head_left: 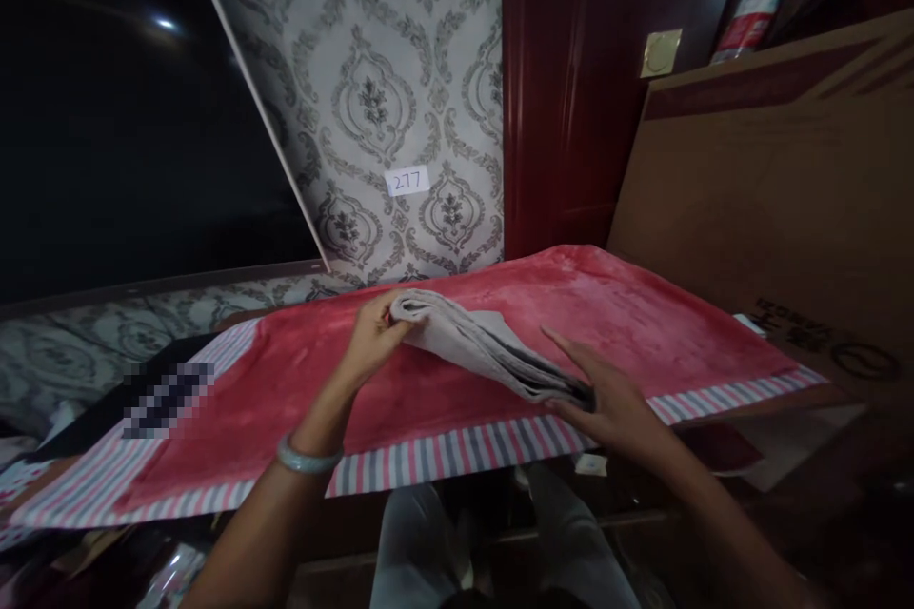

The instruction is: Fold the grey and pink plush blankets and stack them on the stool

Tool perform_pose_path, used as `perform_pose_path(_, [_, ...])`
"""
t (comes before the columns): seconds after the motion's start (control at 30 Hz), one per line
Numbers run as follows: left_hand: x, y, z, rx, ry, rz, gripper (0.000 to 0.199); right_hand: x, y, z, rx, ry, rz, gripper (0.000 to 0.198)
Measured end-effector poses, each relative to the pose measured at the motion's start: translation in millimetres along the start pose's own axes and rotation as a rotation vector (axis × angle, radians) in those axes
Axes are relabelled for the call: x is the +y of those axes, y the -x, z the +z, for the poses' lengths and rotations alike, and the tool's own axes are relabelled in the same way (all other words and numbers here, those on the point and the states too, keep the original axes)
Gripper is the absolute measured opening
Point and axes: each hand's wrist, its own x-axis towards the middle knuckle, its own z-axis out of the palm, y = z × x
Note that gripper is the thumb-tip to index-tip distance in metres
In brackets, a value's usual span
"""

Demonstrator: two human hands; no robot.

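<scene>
The cloth (pixel 464 338) was held over the red blanket (pixel 592 295), slanting down toward the right. The grip of the left hand (pixel 378 328) was closed on the upper, rolled end. The grip of the right hand (pixel 604 395) stood open around the lower end, thumb below and fingers apart above; whether it pressed there, one could not tell. It seemed best to support both ends evenly and pinch the layers lightly, so that folds would not slip. The cloth looked grey, soft and layered; the blanket looked plush, with a striped border (pixel 457 452).
</scene>
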Motion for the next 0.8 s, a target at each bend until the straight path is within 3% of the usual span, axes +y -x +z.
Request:
perform_pose_path(0.1, [11.3, 3.4, 11.7, -0.073, -0.06, 0.06, 0.019, -43.6, -9.4, -1.9, -0.106, 0.001, 0.029, 0.089])
perform_pose_path(0.2, [20.8, 8.6, 27.8, -0.144, -0.137, 0.134, 0.017, -68.0, -22.8, 16.0, -0.143, 0.004, 0.11, 0.098])
perform_pose_path(0.3, [24.3, 17.5, 35.8, -0.163, -0.169, 0.198, 0.017, -72.0, -39.0, 33.5, -0.122, -0.005, 0.16, 0.068])
perform_pose_path(0.4, [14.5, 41.5, 35.9, 0.031, -0.139, 0.206, 0.022, -71.5, -57.5, 36.8, -0.134, -0.03, 0.057, 0.037])
perform_pose_path(0.47, [-1.7, 69.2, 37.7, 0.295, -0.091, 0.073, 0.04, -76.2, -73.0, 33.0, -0.172, 0.013, 0.01, 0.029])
perform_pose_path(0.53, [-24.0, 101.3, 44.1, 0.545, 0.048, -0.214, 0.061, -86.2, -92.1, 28.1, -0.212, 0.081, -0.005, 0.025])
perform_pose_path(0.57, [-36.2, 116.3, 48.7, 0.589, 0.191, -0.402, 0.068, -92.6, -102.7, 25.8, -0.226, 0.103, -0.017, 0.024])
perform_pose_path(0.63, [-59.3, 138.8, 58.2, 0.543, 0.551, -0.769, 0.07, -106.3, -125.7, 21.5, -0.235, 0.112, -0.049, 0.023])
perform_pose_path(0.67, [-68.9, 144.6, 61.7, 0.519, 0.712, -0.88, 0.069, -112.7, -137.6, 19.1, -0.229, 0.101, -0.058, 0.023])
perform_pose_path(0.73, [-82.5, 144.6, 63.2, 0.478, 0.936, -0.967, 0.063, -122.7, -161.5, 12.2, -0.205, 0.039, -0.036, 0.02])
perform_pose_path(0.8, [-88.0, 132.4, 54.7, 0.442, 1.002, -0.928, 0.056, -126.6, -184.1, 0.8, -0.171, -0.112, 0.023, 0.016])
